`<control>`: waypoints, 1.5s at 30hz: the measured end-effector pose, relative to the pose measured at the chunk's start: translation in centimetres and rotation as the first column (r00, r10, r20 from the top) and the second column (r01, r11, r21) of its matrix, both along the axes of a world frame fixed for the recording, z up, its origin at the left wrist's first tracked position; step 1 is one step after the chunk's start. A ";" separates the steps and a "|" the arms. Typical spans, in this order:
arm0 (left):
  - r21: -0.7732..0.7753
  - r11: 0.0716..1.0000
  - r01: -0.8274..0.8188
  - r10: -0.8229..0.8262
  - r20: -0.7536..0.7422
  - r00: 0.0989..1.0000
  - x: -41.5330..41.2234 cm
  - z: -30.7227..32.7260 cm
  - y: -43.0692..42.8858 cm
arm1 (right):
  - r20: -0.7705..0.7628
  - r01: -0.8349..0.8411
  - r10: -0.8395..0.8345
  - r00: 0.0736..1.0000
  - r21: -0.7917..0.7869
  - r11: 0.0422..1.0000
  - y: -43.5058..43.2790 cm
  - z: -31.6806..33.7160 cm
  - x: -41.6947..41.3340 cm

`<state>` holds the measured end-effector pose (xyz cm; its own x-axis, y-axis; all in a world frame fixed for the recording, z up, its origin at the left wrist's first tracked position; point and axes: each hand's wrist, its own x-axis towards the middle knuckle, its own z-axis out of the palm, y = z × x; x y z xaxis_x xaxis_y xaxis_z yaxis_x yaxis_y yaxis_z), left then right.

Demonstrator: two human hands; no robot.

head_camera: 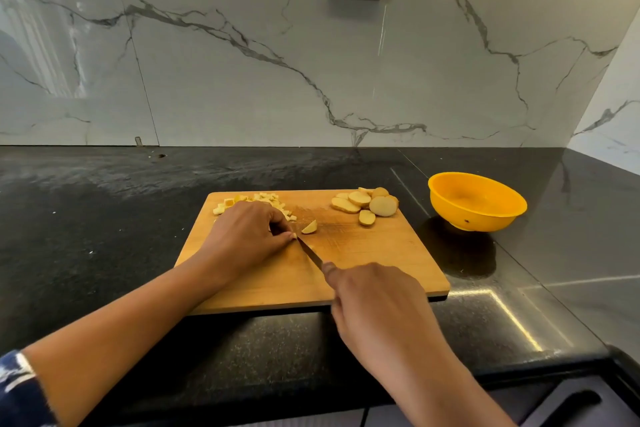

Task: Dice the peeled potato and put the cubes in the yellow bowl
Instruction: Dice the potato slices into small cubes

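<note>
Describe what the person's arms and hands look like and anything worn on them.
The left hand and right hand are bare: no gloves, rings or watch show. The left arm has a dark blue sleeve with white markings, seen in the lower left corner. The right forearm is uncovered up to the picture's edge.
</note>
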<state>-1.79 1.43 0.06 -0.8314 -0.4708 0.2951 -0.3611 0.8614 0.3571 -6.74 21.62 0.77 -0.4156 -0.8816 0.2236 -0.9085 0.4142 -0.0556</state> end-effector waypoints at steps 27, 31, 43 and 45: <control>-0.334 0.893 0.300 -0.322 -0.011 0.947 0.6 0.2 -3.2 | -0.381 -0.171 0.065 0.922 -0.253 0.952 -2.4 -1.3 -6.2; -0.344 0.875 0.340 -0.313 0.135 0.940 0.3 -0.2 -3.5 | -0.421 -0.180 0.046 0.906 -0.283 0.942 -1.7 -1.4 -6.6; -0.556 0.807 0.201 -0.050 0.275 0.960 0.9 0.9 -3.7 | -0.319 -0.161 0.063 0.946 -0.291 0.943 -0.8 -1.9 -7.5; -0.563 0.813 0.148 -0.057 0.176 0.983 1.1 1.0 -4.0 | -0.314 -0.143 0.049 0.948 -0.283 0.948 -0.9 -1.9 -7.5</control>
